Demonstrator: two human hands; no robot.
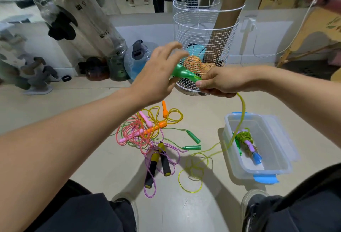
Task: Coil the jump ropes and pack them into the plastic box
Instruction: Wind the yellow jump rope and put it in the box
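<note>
Two hands up at frame centre, in front of a white wire basket (204, 34). Right hand (224, 82) grips the narrow end of a green handle (182, 74), fingers curled round it, thumb on top. Left hand (158, 77) sits at the handle's fat end, fingers spread and loose; the thumb looks to touch the underside, but a real grip can't be told. Yellow-green rope (241, 113) drops from the right hand, passes over the near rim of the plastic box (273, 172) at lower right, then loops loose on the floor (193, 174) at lower centre.

Box is clear with blue latches, lid lying behind it on the right. Inside: one coiled bundle (245, 139), green cord wound round a purple handle, a blue end pointing toward the near wall.

Tangle of ropes (144, 132) on the floor at centre, left of the box and apart from it: pink, orange and green handles with thin cords crossing. Just below it, a purple braided rope with two black-and-yellow foam handles (156, 165) lying side by side.

Wire basket holds orange and blue balls. Clear plastic tubes (86, 19) lean at upper left. Dark trousers and shoes at the bottom edge.
</note>
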